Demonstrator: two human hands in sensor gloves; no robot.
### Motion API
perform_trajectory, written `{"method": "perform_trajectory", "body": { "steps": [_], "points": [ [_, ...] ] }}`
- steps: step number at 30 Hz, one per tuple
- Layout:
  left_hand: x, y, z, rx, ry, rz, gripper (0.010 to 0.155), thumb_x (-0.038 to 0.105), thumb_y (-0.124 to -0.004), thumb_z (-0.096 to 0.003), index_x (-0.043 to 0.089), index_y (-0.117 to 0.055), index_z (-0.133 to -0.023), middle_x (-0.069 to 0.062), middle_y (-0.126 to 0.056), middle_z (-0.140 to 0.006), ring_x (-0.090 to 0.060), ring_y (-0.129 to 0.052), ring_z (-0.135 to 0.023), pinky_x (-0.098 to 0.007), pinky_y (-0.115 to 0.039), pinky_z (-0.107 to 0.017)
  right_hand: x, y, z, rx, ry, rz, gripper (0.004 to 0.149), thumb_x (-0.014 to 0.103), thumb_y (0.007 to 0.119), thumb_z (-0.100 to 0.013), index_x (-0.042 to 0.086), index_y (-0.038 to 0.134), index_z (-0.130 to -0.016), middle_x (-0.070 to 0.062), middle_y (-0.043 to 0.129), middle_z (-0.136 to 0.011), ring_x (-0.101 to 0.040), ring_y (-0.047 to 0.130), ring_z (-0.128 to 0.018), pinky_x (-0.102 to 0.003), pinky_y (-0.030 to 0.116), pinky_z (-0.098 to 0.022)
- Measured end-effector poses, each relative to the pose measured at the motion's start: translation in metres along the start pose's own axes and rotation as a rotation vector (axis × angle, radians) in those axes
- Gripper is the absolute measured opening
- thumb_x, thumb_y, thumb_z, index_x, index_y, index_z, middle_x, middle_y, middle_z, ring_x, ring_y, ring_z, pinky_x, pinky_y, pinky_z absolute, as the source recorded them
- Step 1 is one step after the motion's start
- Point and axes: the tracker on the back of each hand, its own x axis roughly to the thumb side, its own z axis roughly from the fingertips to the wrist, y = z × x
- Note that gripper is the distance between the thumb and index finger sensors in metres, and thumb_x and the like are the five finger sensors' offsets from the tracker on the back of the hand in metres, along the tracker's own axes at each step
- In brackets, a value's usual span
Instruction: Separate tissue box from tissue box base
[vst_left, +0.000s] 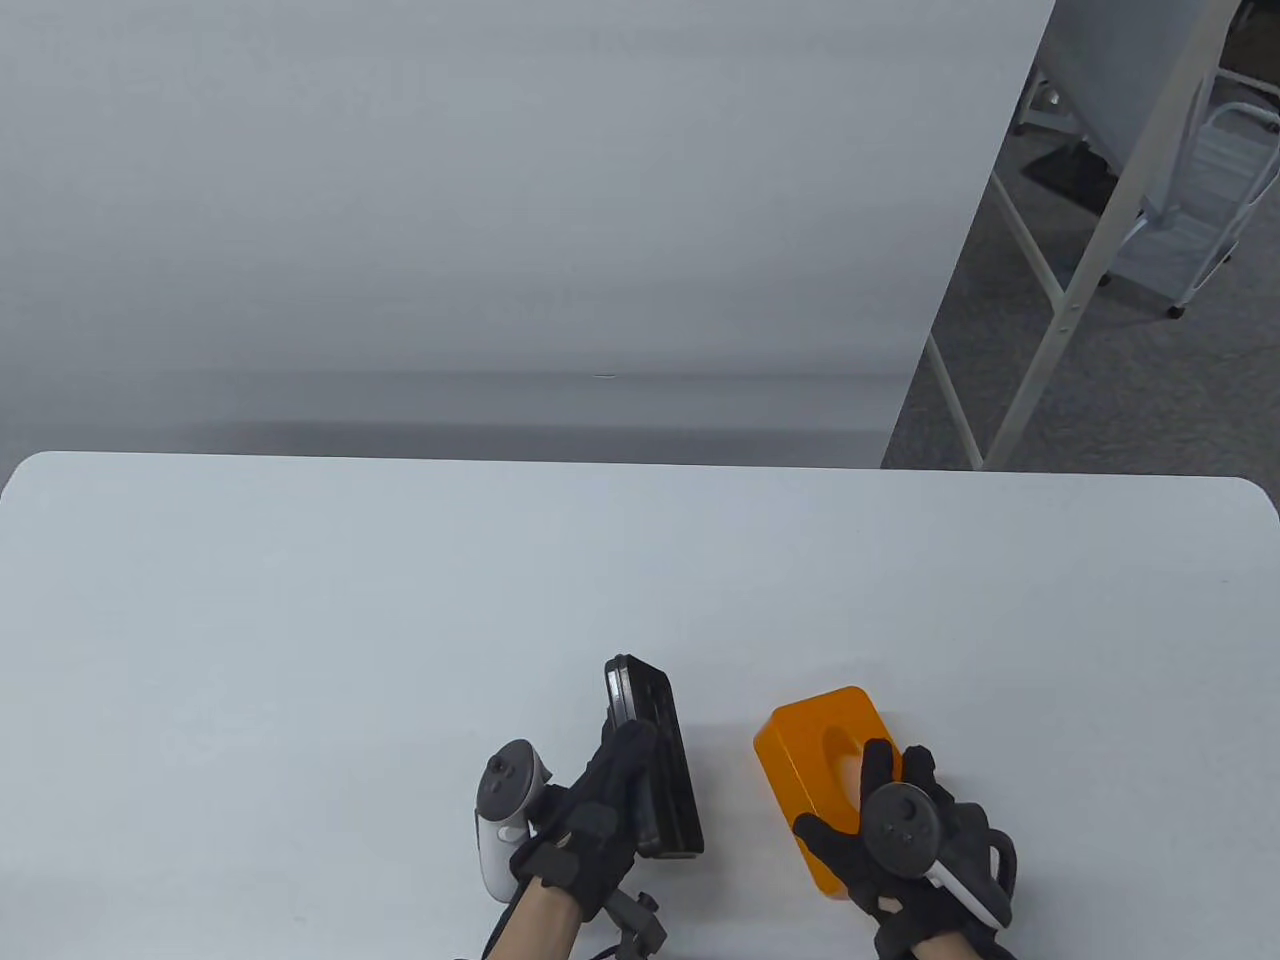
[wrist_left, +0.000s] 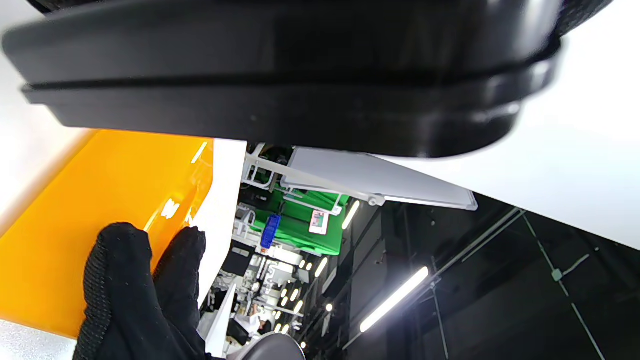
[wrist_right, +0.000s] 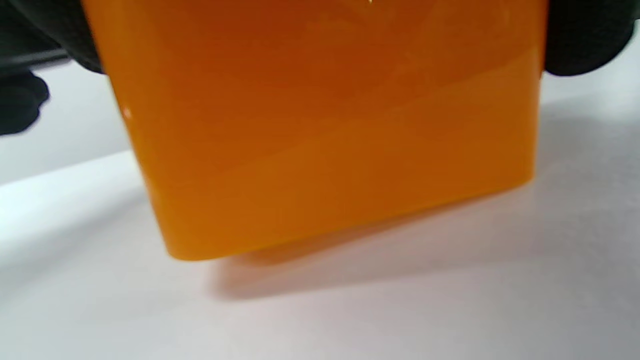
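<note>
The orange tissue box (vst_left: 812, 768) and the black tissue box base (vst_left: 655, 745) are apart, with a gap of bare table between them. My left hand (vst_left: 598, 800) grips the black base, which is tilted up on its edge near the table's front. My right hand (vst_left: 880, 830) holds the orange box over its top, fingers at the oval slot. In the left wrist view the base (wrist_left: 280, 75) fills the top and the orange box (wrist_left: 100, 200) shows below with the right hand's fingers (wrist_left: 135, 280) on it. In the right wrist view the box (wrist_right: 325, 125) is tilted, one edge lifted off the table.
The white table (vst_left: 300, 620) spreads wide to the left and back. A white wall panel (vst_left: 500, 200) stands behind it. Past the table's far right are grey carpet, a white metal frame (vst_left: 1060, 300) and a step stool (vst_left: 1210, 200).
</note>
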Motion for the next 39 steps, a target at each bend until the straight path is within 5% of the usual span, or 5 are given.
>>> {"method": "perform_trajectory", "body": {
  "steps": [6, 11, 19, 24, 39],
  "points": [
    [0.000, -0.003, -0.001, -0.012, -0.003, -0.024, 0.102, 0.076, -0.050, -0.0603, 0.001, 0.001, -0.108, -0.044, -0.011, -0.106, -0.074, -0.038, -0.094, -0.078, -0.055, -0.058, 0.008, 0.008, -0.003, 0.011, 0.010, 0.131, 0.103, 0.080, 0.054, -0.052, -0.003, 0.029, -0.109, -0.049, 0.025, -0.104, -0.071, 0.055, -0.084, -0.072, 0.064, -0.051],
    [0.001, -0.003, 0.000, -0.009, -0.010, -0.031, 0.101, 0.076, -0.048, -0.0608, 0.002, 0.002, -0.108, -0.044, -0.011, -0.106, -0.073, -0.038, -0.094, -0.077, -0.055, -0.058, 0.005, -0.001, -0.009, 0.059, -0.026, 0.008, 0.103, 0.081, 0.050, -0.050, 0.000, 0.028, -0.110, -0.045, 0.018, -0.106, -0.072, 0.048, -0.090, -0.061, 0.071, -0.053],
    [-0.004, 0.003, -0.002, 0.012, 0.004, -0.029, 0.097, 0.070, -0.049, -0.0601, 0.000, -0.002, -0.108, -0.042, -0.016, -0.107, -0.072, -0.043, -0.093, -0.072, -0.061, -0.060, -0.049, -0.036, -0.008, 0.058, -0.041, 0.019, 0.097, 0.077, 0.056, -0.049, 0.010, 0.028, -0.112, -0.037, 0.017, -0.112, -0.070, 0.030, -0.097, -0.079, 0.050, -0.060],
    [-0.011, 0.007, -0.008, -0.005, 0.048, -0.039, 0.094, 0.065, -0.050, -0.0603, -0.004, -0.006, -0.107, -0.041, -0.021, -0.107, -0.072, -0.047, -0.091, -0.069, -0.064, -0.059, -0.073, -0.039, -0.001, 0.039, -0.019, 0.038, 0.095, 0.076, 0.057, -0.049, 0.011, 0.029, -0.112, -0.035, 0.018, -0.113, -0.069, 0.028, -0.098, -0.083, 0.041, -0.060],
    [-0.022, 0.022, -0.010, 0.185, 0.152, -0.323, 0.076, 0.049, -0.064, -0.0590, -0.001, -0.036, -0.109, -0.031, -0.058, -0.103, -0.053, -0.090, -0.072, -0.039, -0.091, -0.038, -0.080, -0.035, -0.003, 0.110, -0.025, 0.040, 0.093, 0.073, 0.057, -0.050, 0.012, 0.025, -0.112, -0.035, 0.017, -0.113, -0.068, 0.027, -0.098, -0.083, 0.037, -0.060]
  ]
}}
